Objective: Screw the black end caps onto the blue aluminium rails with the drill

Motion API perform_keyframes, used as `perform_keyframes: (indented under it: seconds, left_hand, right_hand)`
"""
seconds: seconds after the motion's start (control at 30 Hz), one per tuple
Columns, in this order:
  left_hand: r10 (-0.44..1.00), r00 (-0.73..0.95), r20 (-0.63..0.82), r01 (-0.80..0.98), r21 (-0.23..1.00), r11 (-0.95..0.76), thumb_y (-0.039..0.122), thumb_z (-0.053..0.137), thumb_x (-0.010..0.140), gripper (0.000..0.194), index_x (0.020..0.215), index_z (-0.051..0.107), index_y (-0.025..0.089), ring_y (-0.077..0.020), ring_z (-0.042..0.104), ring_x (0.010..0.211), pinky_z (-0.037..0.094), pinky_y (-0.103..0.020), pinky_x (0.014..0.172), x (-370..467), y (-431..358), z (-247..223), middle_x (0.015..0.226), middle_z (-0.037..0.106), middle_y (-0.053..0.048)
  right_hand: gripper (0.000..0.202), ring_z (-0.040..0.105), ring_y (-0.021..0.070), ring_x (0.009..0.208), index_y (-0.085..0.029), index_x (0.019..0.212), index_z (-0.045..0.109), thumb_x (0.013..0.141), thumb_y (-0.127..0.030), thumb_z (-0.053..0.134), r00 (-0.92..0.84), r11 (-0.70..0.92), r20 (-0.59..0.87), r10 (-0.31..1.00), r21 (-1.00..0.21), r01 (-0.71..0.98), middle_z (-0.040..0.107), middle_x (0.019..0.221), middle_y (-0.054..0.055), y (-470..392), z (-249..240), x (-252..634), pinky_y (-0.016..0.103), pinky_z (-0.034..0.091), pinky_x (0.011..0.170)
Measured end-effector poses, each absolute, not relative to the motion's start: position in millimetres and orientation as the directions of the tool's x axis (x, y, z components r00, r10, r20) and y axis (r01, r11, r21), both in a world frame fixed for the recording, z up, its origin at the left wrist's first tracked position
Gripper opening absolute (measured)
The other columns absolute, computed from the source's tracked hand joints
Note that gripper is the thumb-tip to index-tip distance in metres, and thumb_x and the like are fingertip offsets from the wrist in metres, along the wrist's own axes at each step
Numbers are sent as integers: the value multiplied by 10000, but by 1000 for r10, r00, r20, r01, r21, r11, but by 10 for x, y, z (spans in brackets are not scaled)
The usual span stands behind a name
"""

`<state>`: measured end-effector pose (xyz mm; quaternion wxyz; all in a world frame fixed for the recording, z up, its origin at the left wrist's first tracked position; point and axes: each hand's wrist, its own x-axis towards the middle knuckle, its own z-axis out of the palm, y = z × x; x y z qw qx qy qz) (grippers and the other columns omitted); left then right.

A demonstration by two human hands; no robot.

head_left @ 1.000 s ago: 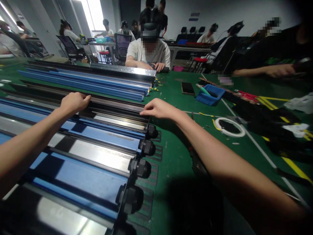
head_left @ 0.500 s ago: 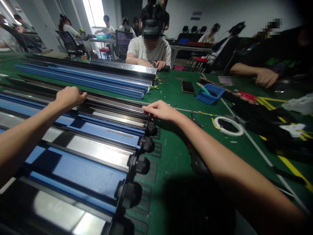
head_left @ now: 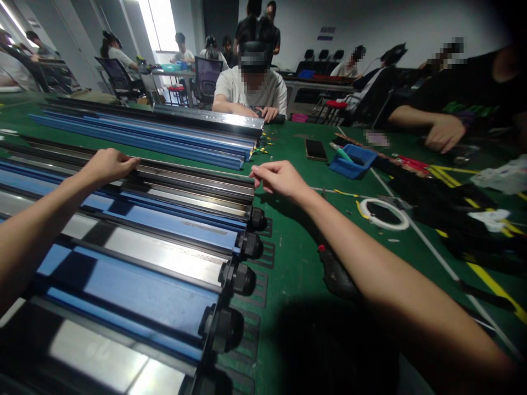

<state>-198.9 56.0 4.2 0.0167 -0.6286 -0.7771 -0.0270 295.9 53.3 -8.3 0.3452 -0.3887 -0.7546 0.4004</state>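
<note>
My left hand (head_left: 107, 166) is closed on the far edge of a long dark metal rail (head_left: 193, 174), left of its middle. At the rail's right end, my right hand (head_left: 280, 178) has its thumb and fingers pinched together on the tip; the exact contact is partly hidden. Nearer to me lie several parallel silver panels (head_left: 164, 255) and blue panels (head_left: 135, 296), set side by side. Black cable-gland-like nuts (head_left: 242, 278) line their right ends, with flat slotted black tabs (head_left: 260, 289) beneath.
More blue rails (head_left: 164, 144) lie across the green table (head_left: 296, 241), before a co-worker (head_left: 251, 90). To the right are a phone (head_left: 315, 149), a blue bin (head_left: 353, 161), a white coil (head_left: 384, 213) and a black tool (head_left: 335, 271) under my right forearm. Another person's hand (head_left: 447, 133) rests farther right.
My right hand has shifted slightly right and up at the rail's end. My left hand has slid a little left along the rail. The view has moved slightly.
</note>
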Motion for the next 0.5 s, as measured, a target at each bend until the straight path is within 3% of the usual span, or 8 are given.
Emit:
perform_keyframes:
  seconds: [0.07,0.13,0.3,0.5]
  left_hand:
    - [984,-176,14,984,34,175,666,412,934,697,1009,767,71,-203,563,714,357,-246,668,-2063,565,1,662,630,-55]
    - [988,-153,-37,987,35,154,638,389,952,679,891,744,62,-193,539,679,343,-244,642,-2104,576,-35,609,598,-51]
    - [989,-129,-68,991,34,132,575,374,958,599,727,667,107,-194,529,653,360,-260,646,-2085,610,-57,608,595,-76]
    - [993,-101,-61,993,53,104,607,376,935,601,704,651,125,-197,536,647,381,-274,653,-2126,590,-36,613,580,-70]
  right_hand:
    - [454,469,100,537,-151,851,746,888,-589,631,-309,409,314,898,-856,318,686,739,48,596,-102,3000,272,358,526]
    - [434,530,122,614,-151,880,757,872,-572,649,-278,409,322,905,-836,365,712,798,61,642,-130,3040,276,400,575]
    - [489,623,178,707,-168,1051,793,826,-589,686,-525,396,71,848,-744,539,766,896,74,639,-182,3083,304,460,631]
    - [558,661,225,790,-142,1152,786,798,-567,715,-514,373,2,858,-691,619,781,1042,113,656,-193,3110,339,499,687]
